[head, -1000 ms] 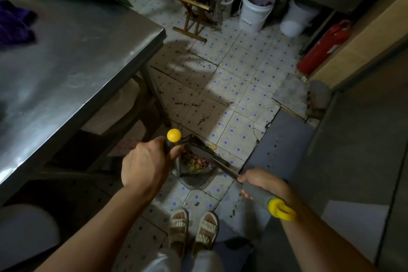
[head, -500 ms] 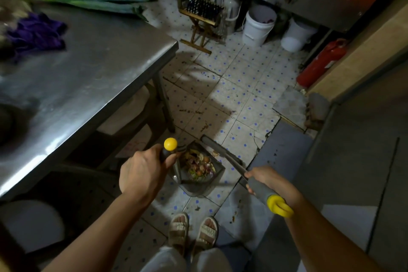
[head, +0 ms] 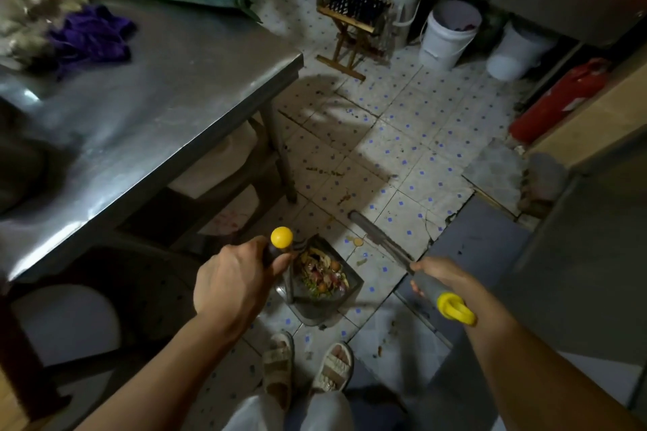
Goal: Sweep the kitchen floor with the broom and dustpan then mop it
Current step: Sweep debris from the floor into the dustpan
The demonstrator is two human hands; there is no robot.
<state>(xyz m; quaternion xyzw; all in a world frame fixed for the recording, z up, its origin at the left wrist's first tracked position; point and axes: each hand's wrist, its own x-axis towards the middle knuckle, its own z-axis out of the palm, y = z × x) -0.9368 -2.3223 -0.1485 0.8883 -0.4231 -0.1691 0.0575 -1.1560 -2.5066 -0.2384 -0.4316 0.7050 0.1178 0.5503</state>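
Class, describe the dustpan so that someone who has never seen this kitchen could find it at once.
Start at the steel table on the left and drop to the dotted tile floor by its near leg. The dustpan sits there, just ahead of the person's sandals, its handle in the left hand. It alone holds a heap of colourful food scraps.

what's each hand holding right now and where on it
The left hand grips the dustpan handle just below its yellow knob; the right hand grips the broom handle near its yellow end.
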